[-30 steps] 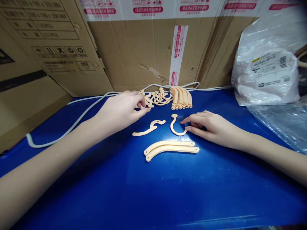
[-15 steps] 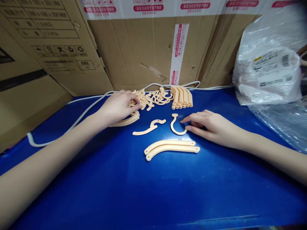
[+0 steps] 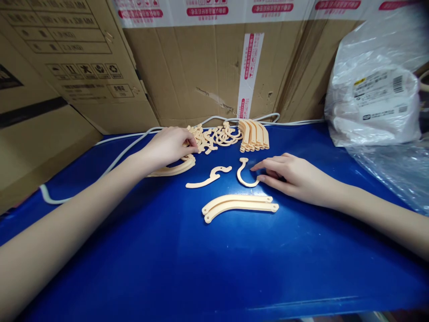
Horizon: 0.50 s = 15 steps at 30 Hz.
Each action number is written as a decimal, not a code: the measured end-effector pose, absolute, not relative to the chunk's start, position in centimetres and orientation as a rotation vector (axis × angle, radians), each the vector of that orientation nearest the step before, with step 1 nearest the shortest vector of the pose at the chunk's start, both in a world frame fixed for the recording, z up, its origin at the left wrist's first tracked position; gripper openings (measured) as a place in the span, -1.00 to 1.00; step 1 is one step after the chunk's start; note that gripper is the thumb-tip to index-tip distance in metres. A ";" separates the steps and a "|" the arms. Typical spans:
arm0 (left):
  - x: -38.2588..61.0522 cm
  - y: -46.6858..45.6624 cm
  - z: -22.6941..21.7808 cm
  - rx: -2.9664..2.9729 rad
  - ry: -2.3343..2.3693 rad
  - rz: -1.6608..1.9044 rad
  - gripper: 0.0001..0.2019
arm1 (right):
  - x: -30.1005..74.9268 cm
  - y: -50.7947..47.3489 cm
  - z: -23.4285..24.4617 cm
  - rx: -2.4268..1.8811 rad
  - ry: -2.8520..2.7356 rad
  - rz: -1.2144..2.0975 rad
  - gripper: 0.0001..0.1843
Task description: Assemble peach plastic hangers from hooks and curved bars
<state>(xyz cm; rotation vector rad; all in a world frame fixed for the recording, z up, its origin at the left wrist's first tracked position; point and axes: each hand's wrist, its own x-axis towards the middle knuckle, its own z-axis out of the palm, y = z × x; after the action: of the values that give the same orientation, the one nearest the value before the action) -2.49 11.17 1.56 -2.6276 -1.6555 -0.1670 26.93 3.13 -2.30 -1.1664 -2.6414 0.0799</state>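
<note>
My left hand is at the pile of small cream plastic pieces, its thumb and fingers closed together; what they pinch is hidden. Beneath it lie several longer curved pieces. At the right, my right hand has its thumb and fingers on the end of a cream plastic hook, which rests on the table with its flat end pointing away. Left of the hook is a cream arm-shaped piece with a curled notch. Two curved bars lie side by side nearer to me.
A stack of curved bars stands at the back of the blue table. White cable runs along the back and left. Cardboard boxes wall the far side, and clear plastic bags sit at the right.
My left hand has shifted slightly at the pile, fingertips drawn closer together. The hook and my right hand have slid a little to the left.
</note>
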 end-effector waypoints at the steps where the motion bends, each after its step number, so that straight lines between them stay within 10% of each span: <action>1: -2.4 11.1 1.6 -2.616 -1.668 -0.160 -0.75 | 26.9 3.1 -2.3 -1.170 -2.642 0.082 -0.70; 15: -1.9 9.7 3.0 -2.665 -1.621 -0.735 -0.78 | 27.2 3.1 -2.0 -1.152 -2.650 0.123 -0.70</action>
<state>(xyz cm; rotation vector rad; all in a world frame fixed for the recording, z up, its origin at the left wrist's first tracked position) -1.93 9.71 3.03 -2.6647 -1.6214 -0.7351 27.24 3.08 -2.05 -1.1525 -2.6498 0.1234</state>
